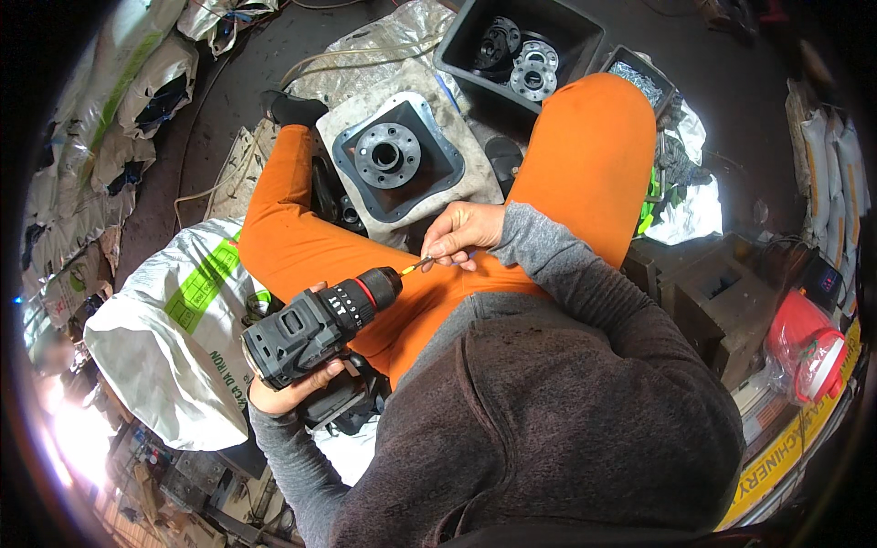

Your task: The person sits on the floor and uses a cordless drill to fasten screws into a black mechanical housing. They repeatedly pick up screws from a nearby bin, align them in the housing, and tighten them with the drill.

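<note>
My left hand (297, 388) is wrapped round the grip of a black cordless drill (320, 320), whose chuck points up and to the right. A thin bit with a yellow band (417, 265) sticks out of the chuck. At its tip my right hand (461, 236) is closed in a pinch; whatever small piece the fingers hold is mostly hidden. Between my legs a dark square metal housing (397, 196) with a flared rim lies on a pale cloth-covered block. A round flange (387, 155) with bolt holes and a central bore sits inside it.
At the top right a black bin (571, 41) holds several round flanges (533, 71), beside a small tray of screws (635, 82). A white sack (151, 365) stands to my left. On the right are a metal block (713, 301) and a red container (804, 342).
</note>
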Demonstrator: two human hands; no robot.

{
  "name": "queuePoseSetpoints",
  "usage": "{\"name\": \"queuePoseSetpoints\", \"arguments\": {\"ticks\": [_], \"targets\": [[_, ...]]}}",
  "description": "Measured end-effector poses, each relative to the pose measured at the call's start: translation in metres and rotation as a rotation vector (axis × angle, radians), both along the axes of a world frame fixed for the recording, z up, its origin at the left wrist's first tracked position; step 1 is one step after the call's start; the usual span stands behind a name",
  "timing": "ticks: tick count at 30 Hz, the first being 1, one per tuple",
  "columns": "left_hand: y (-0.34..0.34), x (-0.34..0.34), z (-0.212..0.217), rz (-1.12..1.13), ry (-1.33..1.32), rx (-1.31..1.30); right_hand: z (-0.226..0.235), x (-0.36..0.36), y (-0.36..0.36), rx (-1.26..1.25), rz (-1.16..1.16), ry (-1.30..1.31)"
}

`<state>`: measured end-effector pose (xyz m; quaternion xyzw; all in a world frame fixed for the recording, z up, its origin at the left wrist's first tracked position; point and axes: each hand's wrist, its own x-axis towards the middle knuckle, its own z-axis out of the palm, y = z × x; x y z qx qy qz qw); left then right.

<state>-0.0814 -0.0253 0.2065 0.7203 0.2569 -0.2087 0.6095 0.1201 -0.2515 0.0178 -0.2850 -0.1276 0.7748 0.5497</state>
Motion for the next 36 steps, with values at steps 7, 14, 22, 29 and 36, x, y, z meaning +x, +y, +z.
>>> {"name": "queuePoseSetpoints", "arguments": {"ticks": [7,14,22,29,36], "targets": [[-0.008,0.005,0.007,0.163,0.157,-0.122,0.003,0.001,-0.002,0.041,-0.021,0.012],[-0.026,0.021,0.015,-0.343,-0.034,0.391,-0.001,-0.004,0.001,-0.016,-0.009,-0.050],[-0.011,0.058,-0.003,0.071,0.045,0.328,-0.038,-0.015,0.015,-0.683,-0.801,-0.048],[0.003,0.095,-0.025,-0.084,0.077,0.371,-0.083,-0.019,0.063,-0.627,-1.124,-0.272],[0.012,0.122,-0.035,-0.246,0.160,0.466,-0.104,-0.012,0.084,-0.672,-1.015,-0.369]]}}
